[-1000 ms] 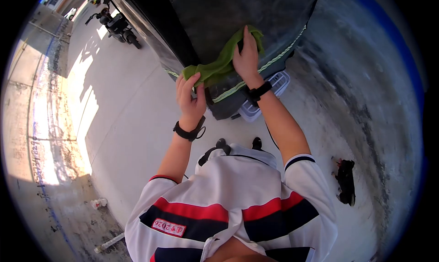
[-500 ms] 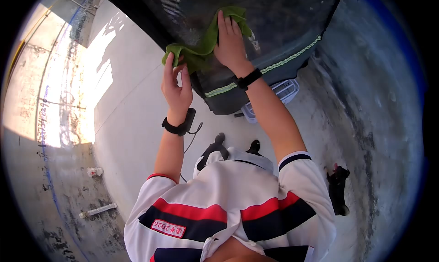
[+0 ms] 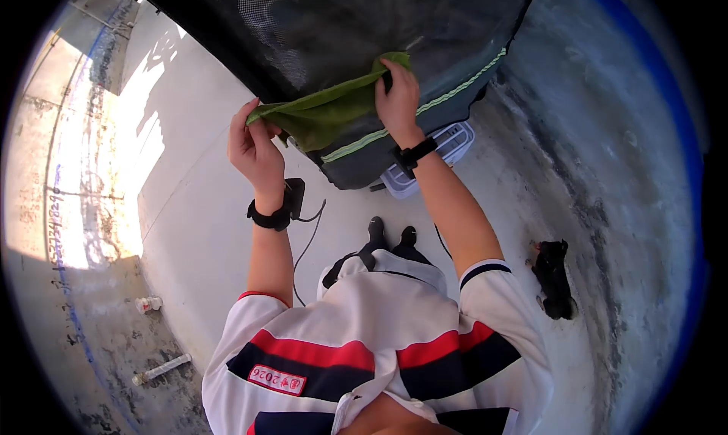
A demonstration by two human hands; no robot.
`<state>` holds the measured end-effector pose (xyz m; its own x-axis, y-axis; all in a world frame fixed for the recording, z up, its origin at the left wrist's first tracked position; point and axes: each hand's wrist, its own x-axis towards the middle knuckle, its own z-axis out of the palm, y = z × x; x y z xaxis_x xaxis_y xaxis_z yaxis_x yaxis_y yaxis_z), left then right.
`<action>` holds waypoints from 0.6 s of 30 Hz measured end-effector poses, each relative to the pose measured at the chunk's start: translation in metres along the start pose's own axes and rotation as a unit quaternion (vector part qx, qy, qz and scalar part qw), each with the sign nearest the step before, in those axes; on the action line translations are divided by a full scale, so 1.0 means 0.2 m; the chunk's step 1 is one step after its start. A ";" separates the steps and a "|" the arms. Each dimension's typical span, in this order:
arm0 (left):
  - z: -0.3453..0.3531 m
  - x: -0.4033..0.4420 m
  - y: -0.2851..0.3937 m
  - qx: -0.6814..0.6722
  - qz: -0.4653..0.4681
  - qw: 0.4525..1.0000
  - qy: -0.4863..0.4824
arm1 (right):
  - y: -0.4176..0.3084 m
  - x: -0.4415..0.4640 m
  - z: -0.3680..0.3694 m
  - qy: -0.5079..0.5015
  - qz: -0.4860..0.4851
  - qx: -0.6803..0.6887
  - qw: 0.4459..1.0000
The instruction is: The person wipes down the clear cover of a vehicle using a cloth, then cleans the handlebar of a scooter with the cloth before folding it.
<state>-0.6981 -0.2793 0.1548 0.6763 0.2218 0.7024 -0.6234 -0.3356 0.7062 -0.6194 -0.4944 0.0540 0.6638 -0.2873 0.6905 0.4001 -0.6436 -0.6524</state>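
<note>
A green cloth (image 3: 322,115) is stretched between my two hands in front of a dark cover (image 3: 341,25) with a mesh panel and a pale green reflective strip. My left hand (image 3: 256,148) grips the cloth's left end, just off the cover's edge. The other end is pinched in my right hand (image 3: 399,107), which is over the cover above the strip. Both wrists have black bands, and a small dark device with a cable sits at the left one.
A light grey plastic rack (image 3: 428,162) shows under the cover's lower edge. On the floor at the right lies a black animal (image 3: 554,279). White pipe stubs (image 3: 163,369) stick out of the stained wall at the left. A thin cable hangs near my left forearm.
My left hand has moved left and closed on the cloth's end. My right hand has come down from higher on the cover. The cloth, bunched before, is now pulled out between them.
</note>
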 end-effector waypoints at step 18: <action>-0.23 0.14 -0.06 -0.255 0.040 0.966 -0.035 | -0.55 0.33 0.12 0.064 -0.215 0.072 0.972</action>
<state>-0.6888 -0.2275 0.1693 0.6323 0.1464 0.7608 -0.7744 0.1495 0.6148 -0.6049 -0.4258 0.1642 0.3352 -0.1062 0.9361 0.7138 -0.6199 -0.3259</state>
